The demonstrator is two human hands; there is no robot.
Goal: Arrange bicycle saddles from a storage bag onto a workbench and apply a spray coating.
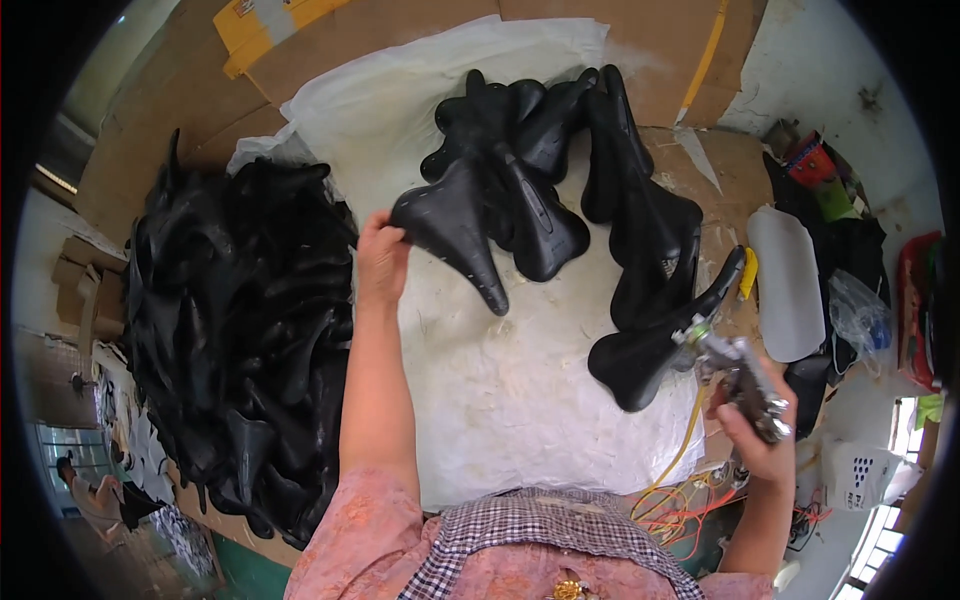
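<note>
My left hand (381, 258) is closed on the wide end of a black bicycle saddle (452, 222), whose narrow nose points toward me and to the right. Small light marks run along the saddle's edge. Behind it lies a cluster of similar black saddles (548, 232), some overlapping. In my right hand (762, 445) is a metal spray gun (742, 378), its tip toward the left. A yellow hose (684, 445) runs down from near the gun. Just left of the gun tip, another black saddle (636, 364) rests at the near end of a row on the right.
A big heap of black saddles (240, 330) stands to my left. White sheeting (500, 410) covers the work surface, with cardboard (400, 60) behind. To the right are a pale oblong panel (786, 285), a clear plastic bag (858, 318) and a white basket (858, 475). Tangled cables (690, 505) lie near me.
</note>
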